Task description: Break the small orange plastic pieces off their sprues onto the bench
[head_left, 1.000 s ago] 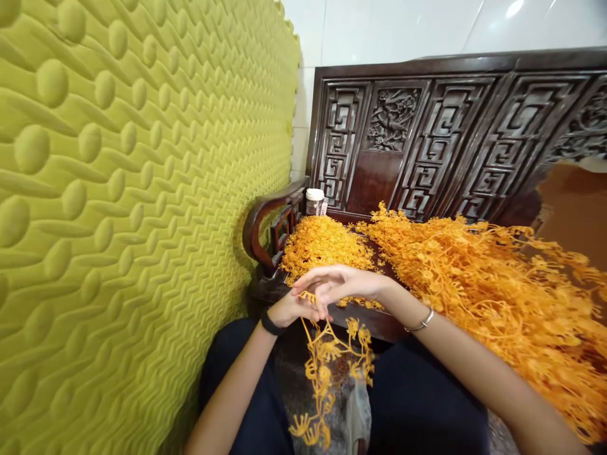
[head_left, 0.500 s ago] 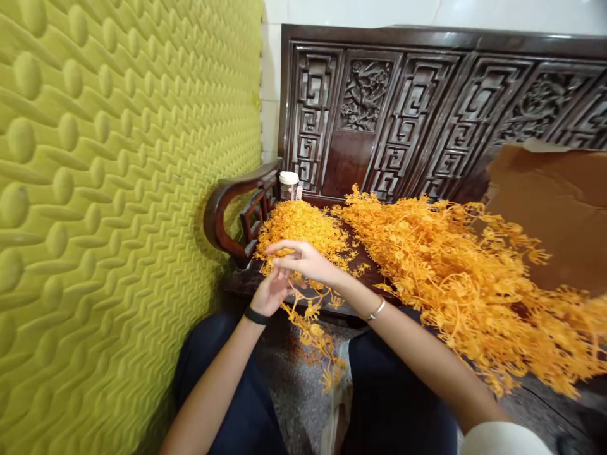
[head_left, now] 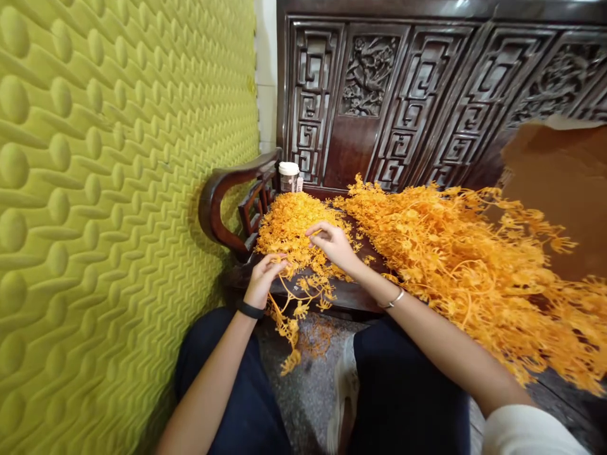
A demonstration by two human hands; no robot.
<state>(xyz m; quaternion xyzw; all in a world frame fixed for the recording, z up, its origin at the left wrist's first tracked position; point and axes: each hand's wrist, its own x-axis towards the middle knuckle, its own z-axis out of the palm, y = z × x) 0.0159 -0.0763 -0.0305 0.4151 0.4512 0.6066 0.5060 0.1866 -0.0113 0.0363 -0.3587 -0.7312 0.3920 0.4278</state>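
Observation:
My left hand [head_left: 263, 278] is closed on a yellow-orange plastic flower branch [head_left: 298, 309]. Its thin stems and small blossoms dangle over the front edge of the bench. To the right, my right hand [head_left: 332, 245] hovers at the near side of a heap of loose orange blossoms [head_left: 294, 218]. Thumb and fingers are drawn together there; whatever may be between them is too small to make out. A big bunch of the same orange branches [head_left: 450, 265] lies to the right of the heap.
A dark carved wooden bench [head_left: 353, 155] has a curved armrest [head_left: 211, 208] at left. Behind the heap stands a white-lidded jar [head_left: 289, 177]. Cardboard [head_left: 554, 196] leans at the right. A yellow textured wall [head_left: 118, 189] rises close on the left. Orange scraps [head_left: 317, 338] lie on the floor.
My hands were together over the branch and have drawn apart. The right one has moved right and up toward the heap; the left one, still with the branch, has shifted left.

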